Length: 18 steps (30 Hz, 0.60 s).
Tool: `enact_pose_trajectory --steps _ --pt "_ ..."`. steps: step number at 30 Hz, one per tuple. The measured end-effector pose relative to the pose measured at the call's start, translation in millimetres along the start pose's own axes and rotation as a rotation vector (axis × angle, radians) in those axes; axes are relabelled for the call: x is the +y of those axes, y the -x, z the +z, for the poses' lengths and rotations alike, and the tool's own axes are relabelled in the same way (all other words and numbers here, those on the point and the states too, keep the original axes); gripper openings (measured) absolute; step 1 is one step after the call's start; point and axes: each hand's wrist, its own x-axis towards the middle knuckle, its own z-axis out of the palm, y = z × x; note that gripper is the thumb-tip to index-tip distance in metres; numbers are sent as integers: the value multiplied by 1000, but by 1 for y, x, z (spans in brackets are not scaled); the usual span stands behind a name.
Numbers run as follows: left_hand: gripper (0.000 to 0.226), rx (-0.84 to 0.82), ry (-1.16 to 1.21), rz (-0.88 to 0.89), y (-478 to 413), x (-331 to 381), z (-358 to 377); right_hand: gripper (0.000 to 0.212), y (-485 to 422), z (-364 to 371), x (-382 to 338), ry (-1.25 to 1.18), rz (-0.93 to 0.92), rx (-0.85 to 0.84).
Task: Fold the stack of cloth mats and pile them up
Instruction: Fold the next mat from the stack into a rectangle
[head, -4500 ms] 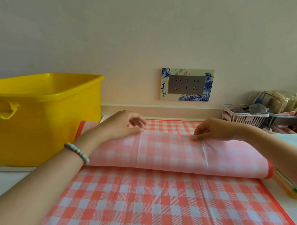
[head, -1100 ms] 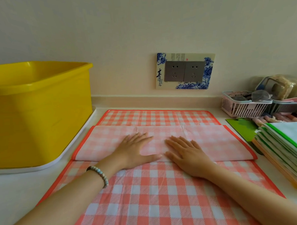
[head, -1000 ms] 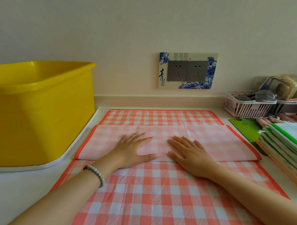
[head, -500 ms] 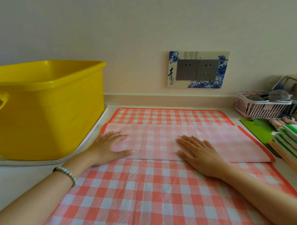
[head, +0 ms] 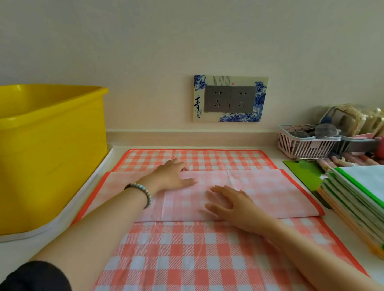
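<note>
Tub (head: 46, 151), yellow plastic, stands well to the left of both hands on a white tray (head: 58, 219), which lies on the pale worktop (head: 15, 252). A black sleeve (head: 32, 284) shows at the near left corner, on the left arm.

The red-and-white checked mat (head: 191, 255) lies spread flat on the worktop under both forearms, its left border just beside the tray. A pale folded band (head: 265, 192) of the same mat, underside up, lies across it from border to border; both hands are on this band, with checked cloth showing beyond and nearer than them.

The left hand (head: 172, 174), with a bead bracelet (head: 142, 191) at its wrist, sits at the band's far edge. Its thumb lies flat on the pale cloth and its fingers bend at that edge; whether they pinch the cloth I cannot tell. The right hand (head: 231, 205), just to its right and nearer the fold line, lies palm down with straight, spread fingers pressing the band flat.

On the wall beyond the hands is a double socket plate (head: 230, 98) with a blue floral frame. Right of the right hand, past the mat's border, a green sheet (head: 304, 169) lies flat, and over its near side rests a stack of mats (head: 369, 194) with green and orange borders. Behind that stack, near the wall, stands a pink basket (head: 305, 147) of small items.
</note>
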Motion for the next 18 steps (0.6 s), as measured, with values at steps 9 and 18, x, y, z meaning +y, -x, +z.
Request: enact_pose_trajectory --steps 9,18 --pt "69 -106 102 -16 -21 6 -14 50 0 -7 1 -151 78 32" --pt "20 -107 418 80 12 -5 -24 27 -5 -10 10 -282 58 234"
